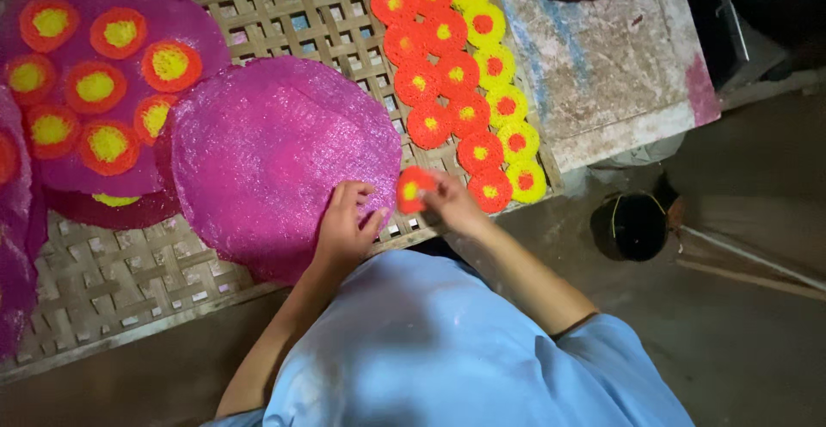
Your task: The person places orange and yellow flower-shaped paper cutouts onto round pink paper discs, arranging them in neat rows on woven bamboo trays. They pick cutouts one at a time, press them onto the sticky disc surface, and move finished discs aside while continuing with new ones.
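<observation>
The small round orange disc with a yellow centre [414,189] is pinched in your right hand [453,205] fingers, just off the large magenta round sheet [280,156]. Your left hand [344,231] rests flat on that sheet, fingers spread, over the woven lattice table [120,281].

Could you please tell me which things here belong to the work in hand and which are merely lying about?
In hand: left hand on plain magenta disc; right hand holding orange rosette; rosette rows; woven mat.
Lying about: dark pot; stained board.
</observation>
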`<control>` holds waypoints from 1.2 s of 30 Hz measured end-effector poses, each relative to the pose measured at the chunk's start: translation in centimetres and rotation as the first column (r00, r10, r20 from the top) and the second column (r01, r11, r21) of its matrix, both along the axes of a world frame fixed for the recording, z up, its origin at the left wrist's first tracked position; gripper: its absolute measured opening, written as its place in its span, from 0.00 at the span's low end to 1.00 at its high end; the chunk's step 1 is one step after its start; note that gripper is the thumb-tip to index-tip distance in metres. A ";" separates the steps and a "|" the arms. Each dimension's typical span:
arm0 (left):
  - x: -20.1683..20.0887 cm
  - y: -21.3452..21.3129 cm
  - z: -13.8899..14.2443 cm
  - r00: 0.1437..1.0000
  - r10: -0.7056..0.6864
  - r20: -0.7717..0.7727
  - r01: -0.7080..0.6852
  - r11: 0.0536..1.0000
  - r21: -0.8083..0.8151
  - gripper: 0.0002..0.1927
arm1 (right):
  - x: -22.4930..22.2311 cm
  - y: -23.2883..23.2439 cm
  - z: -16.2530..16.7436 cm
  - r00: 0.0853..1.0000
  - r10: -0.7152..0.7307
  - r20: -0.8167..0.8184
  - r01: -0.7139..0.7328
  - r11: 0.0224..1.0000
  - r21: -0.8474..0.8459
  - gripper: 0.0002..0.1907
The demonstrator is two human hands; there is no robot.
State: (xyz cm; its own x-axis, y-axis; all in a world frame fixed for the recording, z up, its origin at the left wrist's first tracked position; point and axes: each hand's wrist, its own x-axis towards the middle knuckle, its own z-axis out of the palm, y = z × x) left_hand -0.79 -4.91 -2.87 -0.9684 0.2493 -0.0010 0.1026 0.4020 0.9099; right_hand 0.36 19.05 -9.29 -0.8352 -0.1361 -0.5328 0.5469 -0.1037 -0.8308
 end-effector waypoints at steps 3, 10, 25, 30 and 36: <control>-0.3 0.4 -0.2 0.940 -0.141 -0.310 0.080 0.976 -0.200 0.28 | -1.9 3.1 -0.3 0.957 0.137 -0.257 -0.045 0.942 0.333 0.12; -0.4 1.3 -1.3 0.961 -0.186 -0.206 0.095 0.918 -0.385 0.34 | -2.7 3.6 2.1 0.773 0.393 -0.499 0.253 0.530 0.809 0.18; 0.8 3.6 2.2 0.980 0.068 -0.188 -0.087 0.991 -0.097 0.11 | -11.3 -2.1 2.8 0.908 0.101 -0.407 -0.150 0.985 -0.088 0.23; -0.2 5.9 5.3 0.950 0.152 -0.273 -0.170 0.984 -0.046 0.23 | -25.4 5.7 6.5 0.858 0.216 -0.466 0.040 0.876 0.480 0.20; 0.9 3.0 4.4 0.843 0.467 -0.267 -0.499 0.864 -0.064 0.23 | -36.5 28.4 16.8 0.695 -0.503 -0.514 0.491 0.854 -0.171 0.20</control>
State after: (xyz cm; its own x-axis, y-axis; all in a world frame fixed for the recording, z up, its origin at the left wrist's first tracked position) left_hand 0.06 -1.92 1.53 -0.9409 -0.2367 0.2421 0.0692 0.5656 0.8218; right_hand -36.11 47.41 7.53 -0.9272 0.3747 0.0047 -0.1069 -0.2525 -0.9617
